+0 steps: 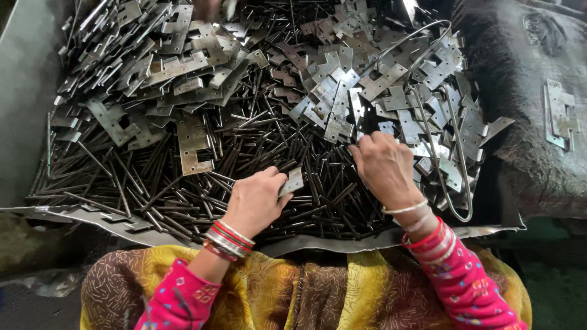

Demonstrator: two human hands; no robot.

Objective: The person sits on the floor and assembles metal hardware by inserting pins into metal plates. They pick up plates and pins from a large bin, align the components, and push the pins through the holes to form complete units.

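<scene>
The hinge leaf, a small flat plate of grey stamped metal, sits pinched between the thumb and fingers of the left hand, raised just above the bed of dark steel pins near the front middle of the tray. It looks light and fully stiff, with thin cut edges and a smooth, possibly oily face, so a pinch across its flat sides or along its short edges seems the surest hold; the punched notches and curled knuckles could catch on neighbouring pieces.

The right hand rests knuckles up, just to the right, its fingers curled down into the border where the pins meet the heap of plates. Whether it grips a pin or a plate underneath cannot be told, since the fingertips are hidden.

Around both hands the pins lie loose in a thick, crisscrossed layer. Beyond them, pale hinge leaves pile up across the far half of the sheet-metal tray, many tilted or overlapping. A bent loop of heavy wire lies over the right side of the pile. Well apart on the right, a few joined hinges rest on a dark, rough cloth. Bangles ring both wrists, and pink sleeves and a yellow patterned garment fill the foreground.
</scene>
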